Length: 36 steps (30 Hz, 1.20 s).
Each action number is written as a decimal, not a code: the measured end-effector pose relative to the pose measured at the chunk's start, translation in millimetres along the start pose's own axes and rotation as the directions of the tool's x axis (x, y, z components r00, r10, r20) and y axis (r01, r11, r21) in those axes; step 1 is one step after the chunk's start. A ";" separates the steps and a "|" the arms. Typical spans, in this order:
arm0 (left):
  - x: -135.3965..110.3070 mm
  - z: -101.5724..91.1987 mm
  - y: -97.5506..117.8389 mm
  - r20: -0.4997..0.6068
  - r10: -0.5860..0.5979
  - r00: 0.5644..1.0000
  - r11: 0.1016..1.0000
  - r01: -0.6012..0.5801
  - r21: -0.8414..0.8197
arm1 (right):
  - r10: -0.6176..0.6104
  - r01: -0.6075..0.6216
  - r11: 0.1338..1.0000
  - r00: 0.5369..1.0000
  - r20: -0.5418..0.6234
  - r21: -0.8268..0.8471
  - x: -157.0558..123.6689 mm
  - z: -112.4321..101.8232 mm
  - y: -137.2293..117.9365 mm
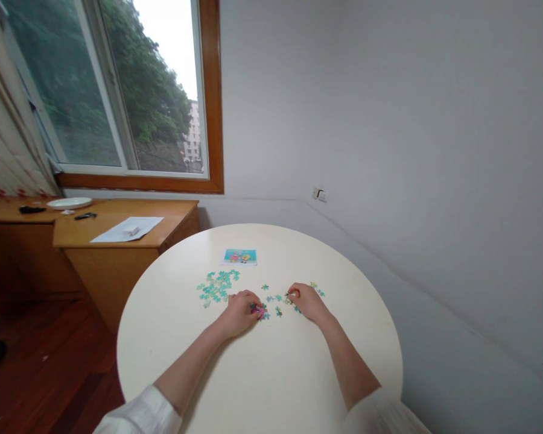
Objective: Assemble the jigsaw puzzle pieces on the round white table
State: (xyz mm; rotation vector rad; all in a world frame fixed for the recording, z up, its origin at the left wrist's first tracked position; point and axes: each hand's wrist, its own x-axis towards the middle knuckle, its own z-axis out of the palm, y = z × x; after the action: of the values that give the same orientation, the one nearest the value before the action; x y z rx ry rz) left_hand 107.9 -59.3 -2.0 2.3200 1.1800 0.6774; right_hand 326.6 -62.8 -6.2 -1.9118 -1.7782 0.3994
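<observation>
My left hand (242, 311) rests on the table with fingers curled around a small cluster of pink and teal jigsaw pieces (261, 312), which it partly hides. My right hand (306, 299) is closed in a pinch, with a small jigsaw piece (290, 295) at its fingertips. Between the hands lie a few loose pieces, among them a single jigsaw piece (279, 311) and another farther back (265, 287). More pieces (314, 284) lie just beyond my right hand. To the left of my left hand spreads a pile of teal jigsaw pieces (217, 286).
A picture card (239, 257) with cartoon figures lies toward the back of the round white table (262, 374). At left, a wooden desk (176, 220) bears a paper sheet (127, 230), a white plate (70, 203) and small dark items. A wall stands behind and to the right.
</observation>
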 end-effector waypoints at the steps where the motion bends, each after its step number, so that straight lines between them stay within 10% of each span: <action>1: 0.1 0.1 -0.1 0.001 0.000 1.000 1.000 0.000 -0.002 | -0.012 0.012 1.000 1.000 -0.004 -0.001 0.7 -0.4 0.6; 36: 0.4 1.2 -2.7 -0.008 0.022 1.000 1.000 -0.022 0.000 | 0.110 -0.116 0.989 0.992 -0.067 -0.091 6.0 -11.6 23.6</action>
State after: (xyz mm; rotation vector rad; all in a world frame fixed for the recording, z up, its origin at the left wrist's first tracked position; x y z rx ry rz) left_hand 107.2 -57.6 -4.5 2.3356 1.1592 0.6948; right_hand 353.2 -59.3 -8.6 -2.0747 -1.6818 0.2964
